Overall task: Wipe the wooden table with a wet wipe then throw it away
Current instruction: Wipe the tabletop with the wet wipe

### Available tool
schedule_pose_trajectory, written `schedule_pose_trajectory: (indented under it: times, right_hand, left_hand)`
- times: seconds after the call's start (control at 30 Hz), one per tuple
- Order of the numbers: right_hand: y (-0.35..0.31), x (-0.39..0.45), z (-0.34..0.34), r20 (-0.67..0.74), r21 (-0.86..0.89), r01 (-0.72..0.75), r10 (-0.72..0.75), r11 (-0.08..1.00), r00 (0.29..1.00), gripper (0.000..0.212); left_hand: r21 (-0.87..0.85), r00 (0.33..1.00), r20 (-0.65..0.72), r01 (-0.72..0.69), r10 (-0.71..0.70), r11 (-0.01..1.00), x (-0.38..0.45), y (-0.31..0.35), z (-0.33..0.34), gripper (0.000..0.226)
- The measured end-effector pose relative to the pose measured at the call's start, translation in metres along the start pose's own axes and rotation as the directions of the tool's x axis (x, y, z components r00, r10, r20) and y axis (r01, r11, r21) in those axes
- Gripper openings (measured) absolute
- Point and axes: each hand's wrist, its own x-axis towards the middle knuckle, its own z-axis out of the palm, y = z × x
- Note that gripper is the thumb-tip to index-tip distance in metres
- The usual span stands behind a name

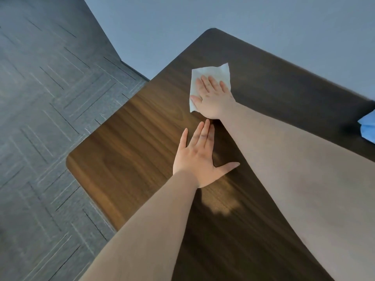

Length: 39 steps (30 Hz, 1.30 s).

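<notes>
Head view, looking steeply down. Wooden table (142, 138): dark brown, grain visible, rounded corners, set against a pale blue-grey wall (223, 15). Right hand (211, 96) lies flat, palm down, fingers spread, pressing on a white wet wipe (211, 73); the hand is not curled around it, only pinning it to the surface. The wipe is spread open on the tabletop, toward the far end of the table, its edges showing past the fingertips and the thumb. Left hand (199, 157) also flat on the wood, palm down, fingers together, thumb splayed out, holding nothing; its fingertips reach just beside the right wrist. Both forearms bare. A blue object (368, 126) shows at the right edge, cut off by the frame; cannot identify. Floor (50, 118): grey carpet tiles, left of the table.
</notes>
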Motion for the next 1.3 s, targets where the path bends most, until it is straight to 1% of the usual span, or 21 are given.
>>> schedule_pose_trajectory:
  times: [0.13,0.2,0.33,0.47,0.53,0.6,0.7,0.8,0.9,1.0,1.13,1.3]
  right_hand:
    - [0.006,-0.01,0.003,-0.019,-0.016,0.019,-0.019,1.0,1.0,0.062]
    - [0.012,-0.023,0.003,-0.005,0.014,-0.008,0.008,1.0,1.0,0.061]
    - [0.043,-0.065,0.007,0.007,0.075,-0.136,0.136,0.988,0.991,0.061]
    - [0.086,-0.127,0.014,0.04,0.106,-0.285,0.282,0.953,0.959,0.062]
    - [0.111,-0.168,0.018,0.049,0.12,-0.365,0.362,0.923,0.931,0.062]
    - [0.135,-0.21,0.025,0.059,0.132,-0.436,0.432,0.89,0.9,0.061]
    - [0.17,-0.275,0.035,0.066,0.163,-0.539,0.536,0.826,0.842,0.06]
    - [0.202,-0.338,0.046,0.056,0.178,-0.624,0.626,0.761,0.778,0.061]
    - [0.236,-0.397,0.057,0.063,0.21,-0.703,0.709,0.679,0.703,0.062]
    - [0.273,-0.453,0.068,0.062,0.246,-0.77,0.783,0.588,0.618,0.062]
    - [0.315,-0.525,0.083,0.07,0.297,-0.84,0.867,0.453,0.493,0.062]
    - [0.356,-0.603,0.1,0.104,0.325,-0.899,0.934,0.292,0.341,0.062]
  left_hand:
    - [-0.003,1.0,-0.004,0.005,-0.005,1.0,0.002,0.0,0.0,0.106]
    - [-0.003,1.0,0.0,0.003,-0.003,1.0,0.002,-0.001,0.001,0.106]
    - [0.031,1.0,0.001,0.016,-0.016,0.999,0.003,-0.002,0.001,0.109]
    - [0.098,1.0,0.025,0.016,-0.019,0.995,-0.001,-0.003,0.003,0.111]
    - [0.159,0.999,0.039,-0.008,0.001,0.987,-0.003,-0.002,0.0,0.109]
    - [0.226,0.997,0.048,-0.07,0.06,0.972,-0.006,0.004,-0.004,0.1]
    - [0.256,0.98,0.036,-0.198,0.195,0.946,-0.01,0.036,-0.008,0.086]
    - [0.222,0.95,0.052,-0.311,0.307,0.924,-0.013,0.094,-0.006,0.084]
    - [0.171,0.898,0.079,-0.439,0.432,0.882,-0.015,0.162,0.0,0.085]
    - [0.133,0.832,0.126,-0.554,0.541,0.822,-0.02,0.225,0.01,0.088]
    - [0.135,0.747,0.213,-0.661,0.63,0.738,-0.029,0.302,0.023,0.088]
    - [0.165,0.661,0.271,-0.748,0.7,0.642,-0.036,0.384,0.038,0.088]
